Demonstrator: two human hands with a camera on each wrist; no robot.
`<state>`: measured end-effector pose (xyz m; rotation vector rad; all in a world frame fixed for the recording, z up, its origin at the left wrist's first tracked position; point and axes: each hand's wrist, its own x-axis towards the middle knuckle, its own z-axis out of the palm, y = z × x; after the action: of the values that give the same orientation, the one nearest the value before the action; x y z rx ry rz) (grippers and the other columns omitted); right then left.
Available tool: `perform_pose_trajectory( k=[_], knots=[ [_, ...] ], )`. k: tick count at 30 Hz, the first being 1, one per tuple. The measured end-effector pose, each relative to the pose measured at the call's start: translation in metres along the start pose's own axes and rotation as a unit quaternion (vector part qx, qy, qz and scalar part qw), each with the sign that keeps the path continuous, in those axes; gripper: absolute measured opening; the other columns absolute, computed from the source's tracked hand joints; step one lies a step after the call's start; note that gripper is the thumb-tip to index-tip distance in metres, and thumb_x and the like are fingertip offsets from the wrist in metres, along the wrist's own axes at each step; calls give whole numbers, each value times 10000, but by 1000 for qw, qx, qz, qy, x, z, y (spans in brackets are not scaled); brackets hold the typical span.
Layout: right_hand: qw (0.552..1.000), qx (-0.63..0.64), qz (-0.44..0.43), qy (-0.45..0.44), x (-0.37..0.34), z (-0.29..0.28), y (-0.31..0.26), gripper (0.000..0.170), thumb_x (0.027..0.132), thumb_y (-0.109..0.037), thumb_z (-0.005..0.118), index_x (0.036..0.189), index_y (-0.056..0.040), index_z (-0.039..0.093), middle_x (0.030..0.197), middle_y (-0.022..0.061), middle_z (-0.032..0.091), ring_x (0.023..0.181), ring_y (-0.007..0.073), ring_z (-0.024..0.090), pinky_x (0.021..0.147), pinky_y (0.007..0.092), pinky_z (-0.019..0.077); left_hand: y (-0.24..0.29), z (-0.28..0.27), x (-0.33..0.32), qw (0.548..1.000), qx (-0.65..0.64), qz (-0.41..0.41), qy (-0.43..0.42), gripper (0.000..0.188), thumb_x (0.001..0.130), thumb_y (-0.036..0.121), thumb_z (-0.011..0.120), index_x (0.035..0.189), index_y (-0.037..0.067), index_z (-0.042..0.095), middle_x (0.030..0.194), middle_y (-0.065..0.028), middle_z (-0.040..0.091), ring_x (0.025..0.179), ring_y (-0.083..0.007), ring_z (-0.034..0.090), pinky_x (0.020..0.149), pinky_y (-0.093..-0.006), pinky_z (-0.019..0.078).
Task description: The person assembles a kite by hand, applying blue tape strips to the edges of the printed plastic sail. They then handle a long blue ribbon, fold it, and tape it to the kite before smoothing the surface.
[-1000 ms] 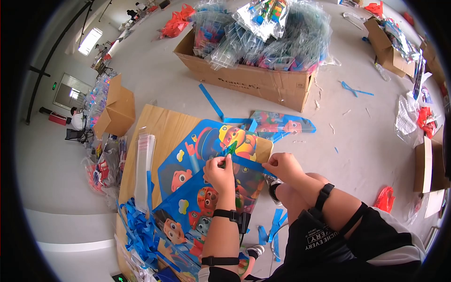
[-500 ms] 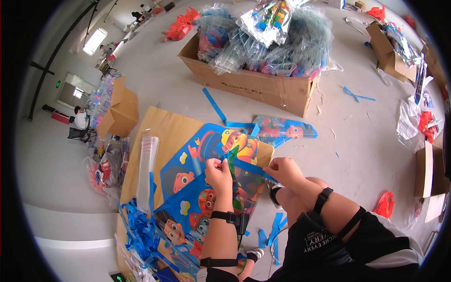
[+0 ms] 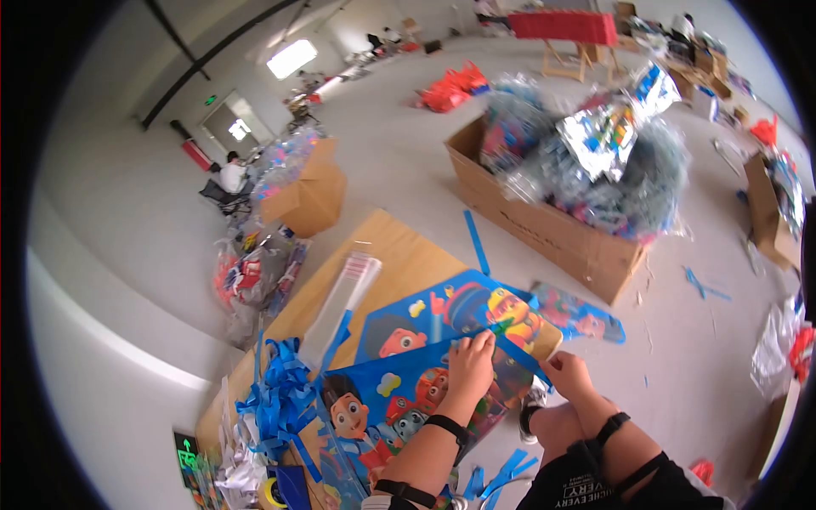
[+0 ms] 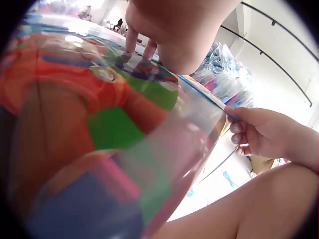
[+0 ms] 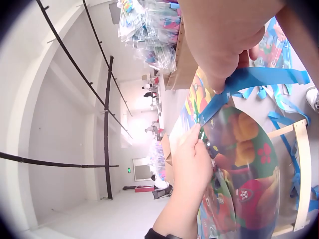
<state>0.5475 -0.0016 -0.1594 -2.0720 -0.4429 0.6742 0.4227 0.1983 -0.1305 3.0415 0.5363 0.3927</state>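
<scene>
A: How do the hands work at the pale wooden table [image 3: 380,242]?

B: The right hand [image 3: 570,376] pinches a flat blue plastic strip [image 5: 269,76] just beside the table's corner; the left hand [image 3: 470,367] pinches the edge of a glossy cartoon-printed plastic sheet [image 3: 406,418]. Both grips are narrow, probably to keep the strip taut and the sheet steady

A: And the sheet itself?

B: Spread across the table, likely for support. A tangle of loose blue strips [image 3: 279,393] and a stack of long whitish sleeves [image 3: 338,313] share the wood, perhaps kept within reach

A: The room?

B: Beyond the table, a long brown cardboard box [image 3: 544,231] heaped with clear packets on grey floor [image 3: 399,174]; farther off, a red-covered table [image 3: 561,28] and a bright window [image 3: 292,59]
</scene>
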Motion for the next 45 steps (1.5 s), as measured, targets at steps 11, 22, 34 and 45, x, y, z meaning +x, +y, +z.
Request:
perform_pose_trajectory(
  k=[11,22,34,45],
  knots=[
    [955,107,-176,215,19,16,35,122,892,-62,643,991,-19,585,1032,154,597,879,271,626,789,376,525,-20,-61,-84,941,-335,-53,-1,363,977,97,551,1326,29,621,1469,-209,518,1280,-407,547,1042,-420,473],
    [935,82,-345,-11,-110,15,-53,205,904,57,576,1065,-53,640,967,79,669,866,166,659,703,292,533,-70,-161,-434,950,-122,-281,60,334,842,86,678,1175,58,698,1231,-174,666,1156,-394,609,971,-460,505],
    [700,-417,-566,-127,-174,133,-50,681,938,-467,610,1493,-104,456,1555,73,438,1458,322,364,1187,521,270,-24,-109,-410,970,0,-244,-8,635,929,360,629,1494,127,458,1600,-169,352,1426,-447,374,1133,-594,334],
    [793,-411,-447,-47,-146,109,-48,613,913,-367,643,1456,-121,494,1550,82,442,1437,312,400,1157,533,315,-49,-83,-341,975,-11,-221,-19,682,962,454,588,1536,140,394,1633,-164,281,1476,-425,303,1159,-597,292]
  ],
)
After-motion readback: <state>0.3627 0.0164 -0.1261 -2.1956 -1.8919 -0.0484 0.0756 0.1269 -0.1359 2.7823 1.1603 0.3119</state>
